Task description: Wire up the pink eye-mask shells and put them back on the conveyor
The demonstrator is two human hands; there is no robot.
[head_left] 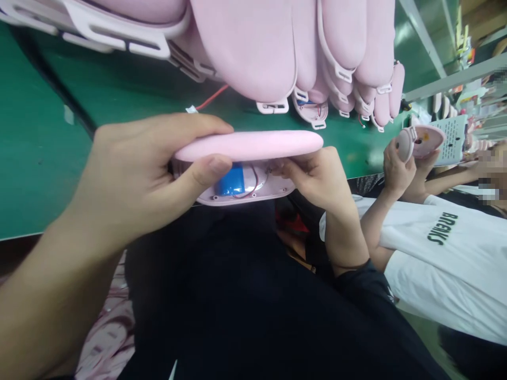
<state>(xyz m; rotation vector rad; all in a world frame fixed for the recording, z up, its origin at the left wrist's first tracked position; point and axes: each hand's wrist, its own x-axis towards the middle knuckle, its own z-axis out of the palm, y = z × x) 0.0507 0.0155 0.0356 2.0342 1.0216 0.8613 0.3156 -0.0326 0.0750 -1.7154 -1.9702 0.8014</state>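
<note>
Between my two hands is a pink oval plastic casing, its smooth upper shell (253,145) tilted open over the lower shell (261,196). Inside lie a blue battery pack (231,180) and thin red wires (255,179). My left hand (158,163) is closed around the left end, fingers on top of the upper shell and thumb along its near edge. At the right end, my right hand (320,174) has its fingertips pinched at the gap between the shells, by the wires. What those fingertips hold is partly hidden.
Stacked pink casings (253,53) with strap loops line the back of the green table (47,148). A black cable (51,79) crosses at left. To the right, a co-worker in a white shirt (435,237) holds a similar casing (430,140). More pink parts (105,338) lie below left.
</note>
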